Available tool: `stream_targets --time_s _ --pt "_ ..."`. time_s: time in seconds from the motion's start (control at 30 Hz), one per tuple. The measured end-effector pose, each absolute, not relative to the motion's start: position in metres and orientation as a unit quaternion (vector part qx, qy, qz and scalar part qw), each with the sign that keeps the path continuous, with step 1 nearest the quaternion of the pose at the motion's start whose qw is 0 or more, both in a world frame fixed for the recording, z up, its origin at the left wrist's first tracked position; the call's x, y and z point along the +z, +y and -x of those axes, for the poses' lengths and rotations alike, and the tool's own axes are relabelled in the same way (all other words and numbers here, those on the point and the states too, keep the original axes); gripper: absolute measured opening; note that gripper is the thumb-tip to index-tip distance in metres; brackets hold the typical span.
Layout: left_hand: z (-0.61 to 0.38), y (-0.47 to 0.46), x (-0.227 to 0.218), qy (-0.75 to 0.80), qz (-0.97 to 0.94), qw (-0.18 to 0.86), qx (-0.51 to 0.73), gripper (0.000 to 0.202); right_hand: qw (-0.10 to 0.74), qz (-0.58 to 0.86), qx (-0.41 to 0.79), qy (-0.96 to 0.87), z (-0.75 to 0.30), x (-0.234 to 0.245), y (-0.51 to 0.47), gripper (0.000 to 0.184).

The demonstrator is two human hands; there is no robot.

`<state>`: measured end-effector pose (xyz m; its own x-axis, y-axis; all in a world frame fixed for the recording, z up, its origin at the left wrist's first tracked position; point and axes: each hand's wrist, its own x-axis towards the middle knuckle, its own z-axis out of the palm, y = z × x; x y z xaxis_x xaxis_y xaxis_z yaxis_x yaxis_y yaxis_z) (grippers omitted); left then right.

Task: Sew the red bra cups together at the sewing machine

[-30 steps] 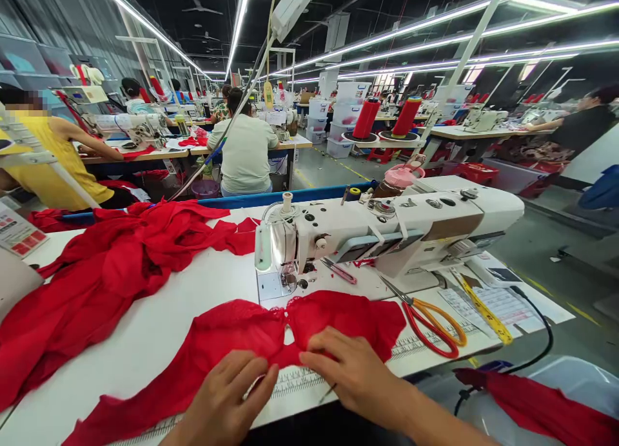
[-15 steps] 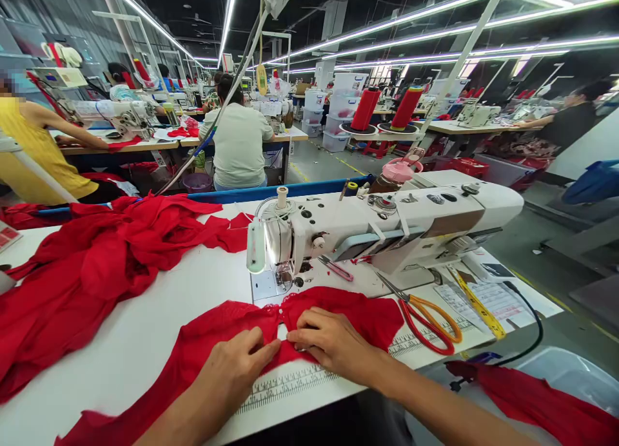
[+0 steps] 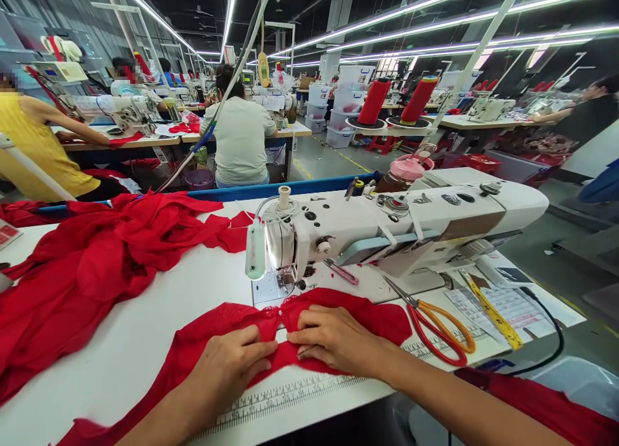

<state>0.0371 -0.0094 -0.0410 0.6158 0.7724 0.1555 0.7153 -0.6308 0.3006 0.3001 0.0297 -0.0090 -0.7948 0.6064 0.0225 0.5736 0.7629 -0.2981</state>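
Observation:
A red garment piece (image 3: 193, 333) with a lacy edge lies across the front of the table, below the sewing machine's needle area (image 3: 286, 278). My left hand (image 3: 236, 359) pinches its lower edge left of a small gap, through which the white table shows. To the right of that gap, my right hand (image 3: 326, 336) grips the same piece, with fingers bent and thumb low. Small pale dots sit on the lace just above the gap. The fingertips' undersides are hidden. Printed ruler markings (image 3: 290, 391) run along the table edge below both hands.
Orange-and-red-handled scissors (image 3: 438, 330) lie right of the fabric, with a yellow tape measure (image 3: 493, 310) beyond. Small pink-handled snips (image 3: 342, 272) rest by the white sewing machine (image 3: 387, 233). A heap of red fabric (image 3: 111, 259) covers the left side. Co-workers sit at machines ahead.
The view has shifted slightly, so the machine and scissors appear farther right. The gap between my hands looks a little wider, with my left fingers slightly farther left. Both hands stay on the fabric.

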Motion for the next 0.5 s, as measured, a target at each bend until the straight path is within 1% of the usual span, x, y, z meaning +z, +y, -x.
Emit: stream_targets --time_s 0.13,0.27,0.5 --pt "-0.035 -0.004 -0.035 0.437 -0.881 0.148 0.1 0.023 0.037 0.309 0.187 -0.932 -0.301 -0.003 0.036 0.028" --pt "-0.035 0.003 -0.025 0.451 -0.874 0.173 0.056 0.031 0.015 0.311 0.227 -0.923 -0.306 0.0 0.041 0.036" --pt "-0.033 0.008 -0.017 0.447 -0.875 0.184 0.019 0.035 0.005 0.305 0.248 -0.919 -0.309 -0.001 0.044 0.033"
